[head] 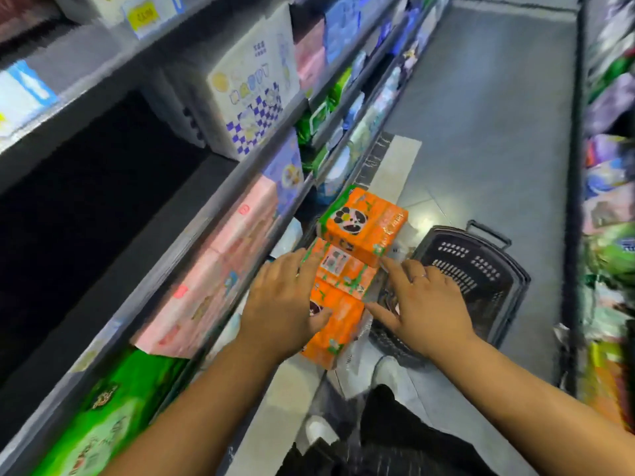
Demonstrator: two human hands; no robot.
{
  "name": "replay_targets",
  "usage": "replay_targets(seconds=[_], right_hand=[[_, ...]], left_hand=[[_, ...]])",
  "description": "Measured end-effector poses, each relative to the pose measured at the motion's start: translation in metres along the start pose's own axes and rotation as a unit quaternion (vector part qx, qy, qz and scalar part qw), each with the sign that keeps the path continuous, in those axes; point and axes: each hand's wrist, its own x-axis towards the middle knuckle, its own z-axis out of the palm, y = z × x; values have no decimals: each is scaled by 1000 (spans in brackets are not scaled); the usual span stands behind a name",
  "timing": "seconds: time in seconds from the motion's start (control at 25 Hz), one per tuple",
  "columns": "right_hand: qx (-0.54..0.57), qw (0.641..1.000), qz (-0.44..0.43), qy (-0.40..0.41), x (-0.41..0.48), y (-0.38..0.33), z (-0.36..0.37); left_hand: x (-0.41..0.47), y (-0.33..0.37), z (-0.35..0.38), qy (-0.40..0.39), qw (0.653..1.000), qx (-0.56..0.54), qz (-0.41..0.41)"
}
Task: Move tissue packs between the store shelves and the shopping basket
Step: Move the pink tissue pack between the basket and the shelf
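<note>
— Where is the orange tissue pack?

— In the air, held between both hands. It is a long pack with a panda face printed on its far end. It sits just right of the front edge of the store shelves and just left of the dark shopping basket, which stands on the grey floor.

— How does each hand hold it?

— The left hand grasps the left side, with the fingers over the edge and the thumb laid across the near orange face. The right hand presses on the right side with spread, fairly straight fingers, not wrapped around it.

— What is on the shelves?

— Pink packs lie just left of the left hand. A green pack lies nearer, and a white box with a blue checked print stands farther up. All of them are blurred.
</note>
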Motion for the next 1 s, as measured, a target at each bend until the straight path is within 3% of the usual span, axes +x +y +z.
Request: replay_targets(seconds=[0.24,0.48,0.76,1.0], right_hand=[[6,985,137,-100,-40,61,26],[35,969,192,-153,-51,139,74],[80,947,163,-264,-11,271,141],[106,925,159,-328,38,359,237]], left_hand=[[38,52,50,-50,994,-23,93],[85,108,107,-160,981,-18,109],[166,190,200,-246,968,-29,47],[218,226,325,-334,941,-41,-32]])
